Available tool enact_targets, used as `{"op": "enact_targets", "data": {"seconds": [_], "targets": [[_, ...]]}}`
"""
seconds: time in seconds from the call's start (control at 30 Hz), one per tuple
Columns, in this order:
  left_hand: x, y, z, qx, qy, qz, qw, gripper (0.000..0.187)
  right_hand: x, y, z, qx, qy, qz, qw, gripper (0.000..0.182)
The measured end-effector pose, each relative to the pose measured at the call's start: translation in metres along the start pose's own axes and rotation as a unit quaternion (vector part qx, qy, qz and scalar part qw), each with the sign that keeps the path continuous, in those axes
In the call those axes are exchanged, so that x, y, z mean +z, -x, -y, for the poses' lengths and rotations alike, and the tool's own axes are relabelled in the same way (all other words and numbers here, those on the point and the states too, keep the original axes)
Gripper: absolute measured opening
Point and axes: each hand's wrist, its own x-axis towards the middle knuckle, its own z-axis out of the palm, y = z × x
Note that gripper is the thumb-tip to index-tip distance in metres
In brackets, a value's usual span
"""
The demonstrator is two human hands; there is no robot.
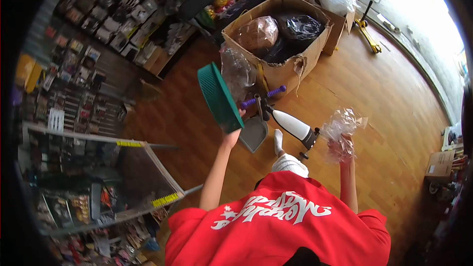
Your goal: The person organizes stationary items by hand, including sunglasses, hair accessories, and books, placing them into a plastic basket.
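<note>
In my left hand (232, 138) is a green round plastic basket (217, 97) with perforated sides. The hand grips its lower edge, and the basket is tilted up on its side. My right hand (343, 149) is closed around crumpled clear plastic wrap (341, 125), held out to the right above the floor. Between the two hands stands a white and black kick scooter (293, 124) with purple handlebar grips (270, 93). Just right of the basket, lower down, a grey dustpan (255, 133) is on the floor.
A large open cardboard box (290, 76) with plastic-wrapped bundles stands ahead, a clear plastic bag (237, 71) against its left side. Packed display shelves and a glass case (98, 177) line the left. At the upper right is a yellow-based wheeled stand (367, 37); a small carton (440, 165) sits far right.
</note>
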Motion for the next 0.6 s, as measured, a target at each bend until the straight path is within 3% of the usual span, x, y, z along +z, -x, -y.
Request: {"op": "enact_targets", "data": {"seconds": [0.07, 0.1, 0.13, 0.17, 0.2, 0.27, 0.3, 0.4, 0.6], "targets": [[-0.015, -0.082, -0.002, -0.045, 0.305, -0.008, 0.951, 0.046, 0.012, -0.031, 0.007, -0.062, 0.007, -0.055, 0.997, 0.049], [-0.014, -0.118, -0.007, -0.065, 0.247, -0.060, 0.965, 0.046, 0.025, -0.047, 0.014, -0.088, 0.009, -0.100, 0.991, 0.046], [-0.020, -0.149, -0.004, -0.053, 0.123, -0.054, 0.990, 0.041, 0.038, -0.063, 0.019, -0.114, 0.008, -0.146, 0.983, 0.043], [-0.027, -0.180, -0.001, -0.041, -0.014, -0.052, 0.998, 0.038, 0.052, -0.080, 0.026, -0.137, -0.001, -0.103, 0.985, 0.040], [-0.034, -0.211, 0.004, -0.030, -0.141, -0.054, 0.988, 0.037, 0.056, -0.095, 0.029, -0.115, -0.008, -0.128, 0.985, 0.041], [-0.052, -0.265, 0.034, -0.158, 0.060, -0.119, 0.978, 0.043, 0.062, -0.118, 0.039, -0.061, -0.015, -0.182, 0.981, 0.042], [-0.053, -0.277, 0.039, -0.186, 0.029, -0.110, 0.976, 0.047, 0.076, -0.127, 0.037, -0.079, -0.025, -0.234, 0.969, 0.049], [-0.056, -0.303, 0.054, -0.280, 0.082, -0.116, 0.949, 0.046, 0.093, -0.143, 0.039, -0.063, 0.042, -0.259, 0.963, 0.050], [-0.077, -0.317, 0.098, -0.224, 0.029, -0.051, 0.973, 0.032, 0.121, -0.158, 0.010, -0.106, -0.032, -0.337, 0.935, 0.049]]}}
